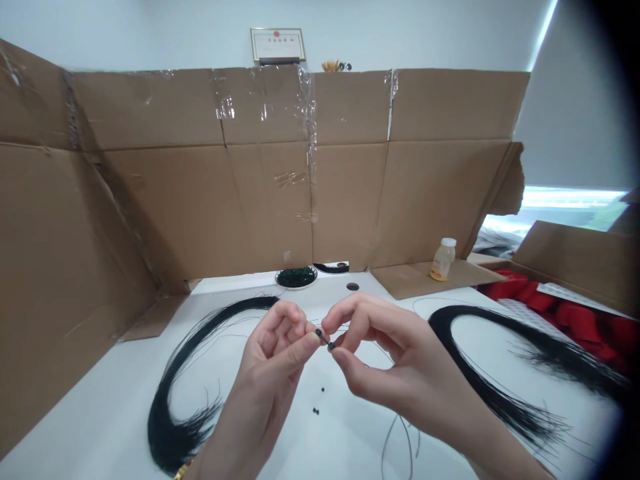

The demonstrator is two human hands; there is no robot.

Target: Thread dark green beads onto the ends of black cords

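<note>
Left hand [274, 363] and right hand [387, 353] are both pinching a skinny dark piece [325, 339], one at each end, on the near side of the plate [296, 287]. Loose dark bits [316, 411] on the counter [295, 457], same side. Black bundles [163, 407] curl left and right of that plate.

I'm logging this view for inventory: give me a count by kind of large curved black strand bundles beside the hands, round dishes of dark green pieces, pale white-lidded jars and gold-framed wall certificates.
Large curved black strand bundles: 2
Round dish of dark green pieces: 1
Pale white-lidded jar: 1
Gold-framed wall certificate: 1
Total: 5
</note>
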